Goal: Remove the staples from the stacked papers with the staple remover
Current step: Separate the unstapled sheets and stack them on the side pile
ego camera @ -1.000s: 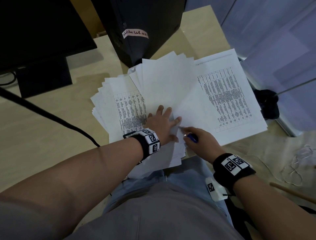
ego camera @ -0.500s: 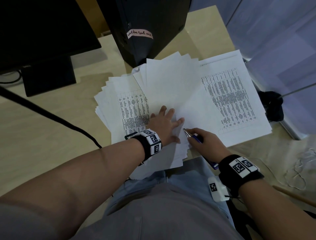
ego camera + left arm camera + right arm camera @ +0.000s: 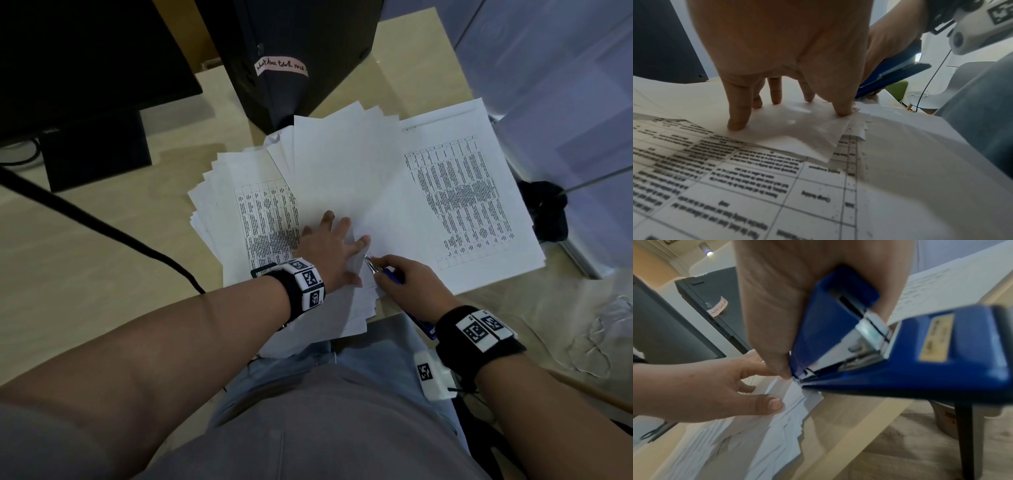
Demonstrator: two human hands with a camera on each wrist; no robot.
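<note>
A fanned stack of white papers (image 3: 342, 178) lies on the desk, some sheets printed with tables. My left hand (image 3: 334, 248) presses flat on the stack near its lower corner, fingers spread (image 3: 737, 120). My right hand (image 3: 406, 279) grips a blue staple remover (image 3: 387, 274), which looks like a stapler with a metal tip. Its tip (image 3: 367, 258) touches the paper corner just right of my left index finger. In the right wrist view the blue tool (image 3: 869, 345) points at the ragged corner of the stack (image 3: 809, 395). No staple is clearly visible.
A black computer tower (image 3: 294, 51) stands behind the papers and a monitor (image 3: 78, 68) at the left, with a black cable (image 3: 102, 222) across the desk. A printed sheet (image 3: 472, 205) lies at the right. The desk edge runs right under my hands.
My right hand has edged forward and raised the tool, so its metal tip now shows and meets the paper corner. My left hand stays pressed on the stack.
</note>
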